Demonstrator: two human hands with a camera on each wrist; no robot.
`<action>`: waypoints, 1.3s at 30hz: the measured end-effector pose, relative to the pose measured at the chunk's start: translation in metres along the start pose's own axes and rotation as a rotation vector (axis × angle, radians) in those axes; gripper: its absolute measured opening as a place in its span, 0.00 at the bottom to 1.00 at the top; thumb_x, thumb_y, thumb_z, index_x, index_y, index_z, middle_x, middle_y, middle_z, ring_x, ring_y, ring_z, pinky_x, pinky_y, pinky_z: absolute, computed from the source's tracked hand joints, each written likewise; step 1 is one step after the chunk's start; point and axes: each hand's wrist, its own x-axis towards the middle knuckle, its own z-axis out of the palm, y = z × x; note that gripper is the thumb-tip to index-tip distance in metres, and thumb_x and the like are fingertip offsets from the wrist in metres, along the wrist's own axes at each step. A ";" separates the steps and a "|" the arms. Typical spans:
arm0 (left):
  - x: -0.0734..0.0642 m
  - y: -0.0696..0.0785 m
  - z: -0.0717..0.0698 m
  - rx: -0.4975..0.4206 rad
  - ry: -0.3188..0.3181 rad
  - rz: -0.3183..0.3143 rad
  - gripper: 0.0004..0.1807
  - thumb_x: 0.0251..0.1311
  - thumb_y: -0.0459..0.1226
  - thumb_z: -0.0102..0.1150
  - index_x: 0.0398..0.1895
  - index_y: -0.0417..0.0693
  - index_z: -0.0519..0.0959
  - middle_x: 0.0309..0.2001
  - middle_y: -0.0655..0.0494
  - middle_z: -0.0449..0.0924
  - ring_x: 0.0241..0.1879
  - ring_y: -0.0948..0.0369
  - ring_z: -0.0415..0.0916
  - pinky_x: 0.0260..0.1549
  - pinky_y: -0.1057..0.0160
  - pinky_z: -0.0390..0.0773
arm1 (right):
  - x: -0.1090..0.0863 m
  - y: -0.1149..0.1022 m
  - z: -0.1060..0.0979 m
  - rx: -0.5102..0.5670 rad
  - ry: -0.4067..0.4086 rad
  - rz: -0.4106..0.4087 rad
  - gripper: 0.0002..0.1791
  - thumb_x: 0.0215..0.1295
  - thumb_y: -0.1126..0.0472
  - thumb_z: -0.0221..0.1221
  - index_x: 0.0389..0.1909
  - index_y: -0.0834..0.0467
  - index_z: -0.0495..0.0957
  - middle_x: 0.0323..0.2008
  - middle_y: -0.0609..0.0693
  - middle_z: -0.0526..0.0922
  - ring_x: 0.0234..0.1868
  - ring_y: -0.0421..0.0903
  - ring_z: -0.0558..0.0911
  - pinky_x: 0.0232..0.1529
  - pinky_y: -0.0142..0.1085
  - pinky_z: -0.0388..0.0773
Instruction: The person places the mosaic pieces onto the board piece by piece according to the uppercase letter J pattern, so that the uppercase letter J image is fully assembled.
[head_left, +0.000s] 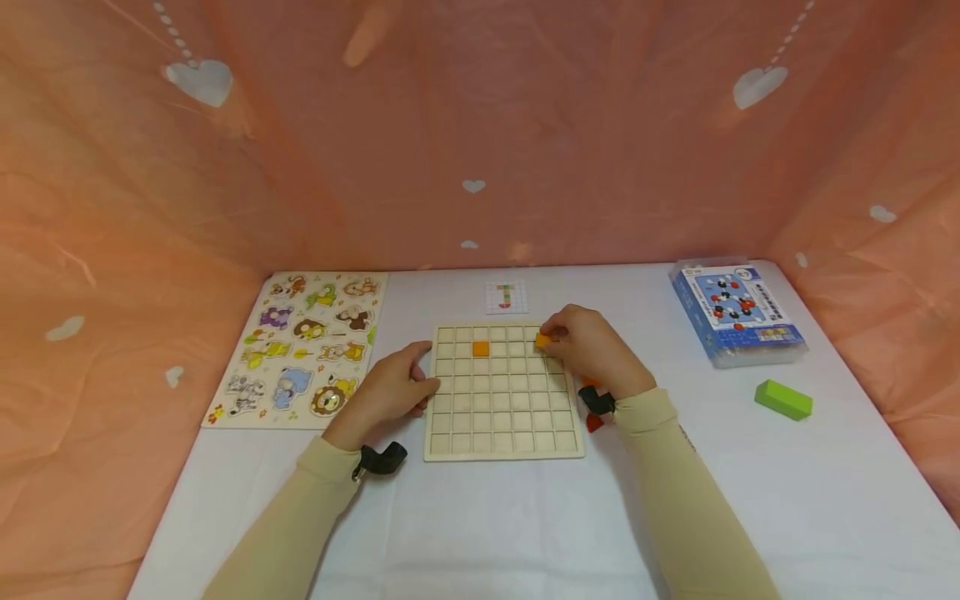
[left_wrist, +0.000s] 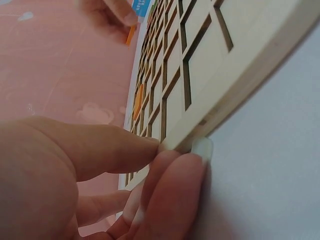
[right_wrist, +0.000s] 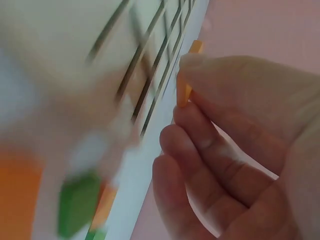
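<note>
A pale wooden grid board (head_left: 501,401) lies flat on the white cloth, with one orange square tile (head_left: 481,349) in a cell of its upper part. At the board's left edge my left hand (head_left: 386,387) pinches the rim between thumb (left_wrist: 117,150) and fingers. My right hand (head_left: 592,346) holds a second orange tile (right_wrist: 184,82) between thumb and fingertips, over the board's upper right corner. Behind the board lies a small card (head_left: 507,297) with a gridded, hook-shaped coloured pattern.
Loose red pieces (head_left: 594,422) and other coloured ones, such as a green block (right_wrist: 79,205), lie right of the board, partly hidden by my right wrist. An animal puzzle board (head_left: 300,379) lies left. Far right are a boxed molecule set (head_left: 738,308) and a lime-green block (head_left: 783,400).
</note>
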 end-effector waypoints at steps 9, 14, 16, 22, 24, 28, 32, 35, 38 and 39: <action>-0.001 -0.001 0.000 -0.005 0.007 0.010 0.40 0.73 0.38 0.66 0.84 0.46 0.62 0.39 0.49 0.81 0.26 0.60 0.82 0.29 0.63 0.82 | 0.014 -0.026 0.024 -0.077 -0.038 -0.066 0.12 0.75 0.58 0.67 0.54 0.57 0.89 0.52 0.54 0.86 0.53 0.53 0.86 0.60 0.50 0.84; -0.002 -0.001 0.000 -0.010 0.012 -0.006 0.40 0.73 0.38 0.66 0.84 0.47 0.62 0.39 0.49 0.81 0.26 0.60 0.82 0.29 0.64 0.81 | 0.014 -0.026 0.028 -0.112 -0.032 -0.080 0.12 0.75 0.57 0.68 0.53 0.57 0.90 0.51 0.54 0.86 0.50 0.51 0.85 0.58 0.48 0.85; -0.003 -0.001 0.000 -0.012 0.014 -0.005 0.40 0.73 0.39 0.66 0.84 0.47 0.62 0.39 0.49 0.81 0.26 0.60 0.83 0.29 0.64 0.82 | 0.015 -0.026 0.028 -0.123 -0.031 -0.089 0.12 0.75 0.56 0.68 0.52 0.57 0.90 0.50 0.54 0.86 0.48 0.51 0.84 0.56 0.47 0.85; -0.002 -0.002 -0.001 -0.026 0.010 0.003 0.39 0.73 0.38 0.66 0.84 0.47 0.62 0.39 0.49 0.81 0.26 0.60 0.82 0.29 0.63 0.82 | 0.016 -0.026 0.029 -0.141 -0.032 -0.102 0.11 0.75 0.57 0.68 0.52 0.57 0.90 0.48 0.53 0.86 0.46 0.49 0.83 0.55 0.46 0.85; -0.001 -0.002 -0.001 -0.024 0.008 0.012 0.39 0.73 0.38 0.66 0.84 0.47 0.62 0.39 0.49 0.81 0.26 0.60 0.83 0.29 0.63 0.83 | 0.016 -0.026 0.029 -0.144 -0.032 -0.099 0.11 0.75 0.57 0.68 0.52 0.57 0.90 0.48 0.53 0.86 0.46 0.49 0.83 0.55 0.46 0.85; 0.000 -0.002 -0.001 -0.013 0.006 0.023 0.39 0.73 0.38 0.66 0.84 0.47 0.63 0.39 0.49 0.81 0.26 0.60 0.83 0.30 0.63 0.83 | 0.014 -0.026 0.028 -0.146 -0.033 -0.096 0.11 0.75 0.58 0.68 0.52 0.57 0.90 0.49 0.53 0.86 0.47 0.50 0.83 0.56 0.46 0.85; 0.000 0.000 -0.001 -0.005 0.006 0.019 0.39 0.73 0.39 0.67 0.84 0.47 0.63 0.39 0.49 0.81 0.25 0.60 0.83 0.30 0.63 0.82 | 0.013 -0.025 0.028 -0.148 -0.031 -0.097 0.11 0.74 0.59 0.68 0.52 0.57 0.90 0.49 0.54 0.86 0.48 0.50 0.83 0.57 0.47 0.84; 0.000 0.001 -0.001 -0.010 -0.001 0.016 0.40 0.73 0.39 0.66 0.84 0.47 0.62 0.39 0.49 0.81 0.26 0.60 0.83 0.29 0.63 0.82 | 0.013 -0.025 0.028 -0.145 -0.028 -0.096 0.11 0.74 0.59 0.68 0.52 0.58 0.90 0.48 0.54 0.86 0.48 0.50 0.83 0.56 0.46 0.85; 0.000 -0.001 -0.001 -0.006 -0.002 0.001 0.40 0.73 0.40 0.66 0.84 0.47 0.61 0.38 0.49 0.81 0.26 0.59 0.83 0.29 0.63 0.83 | 0.015 -0.026 0.029 -0.139 -0.030 -0.104 0.11 0.74 0.59 0.68 0.52 0.57 0.90 0.48 0.53 0.86 0.47 0.49 0.83 0.56 0.46 0.84; -0.001 -0.001 -0.001 -0.004 -0.001 -0.005 0.40 0.73 0.40 0.66 0.84 0.47 0.61 0.38 0.49 0.82 0.26 0.59 0.83 0.29 0.63 0.82 | 0.016 -0.027 0.030 -0.138 -0.032 -0.109 0.11 0.74 0.59 0.68 0.52 0.57 0.90 0.48 0.53 0.86 0.47 0.49 0.83 0.56 0.46 0.84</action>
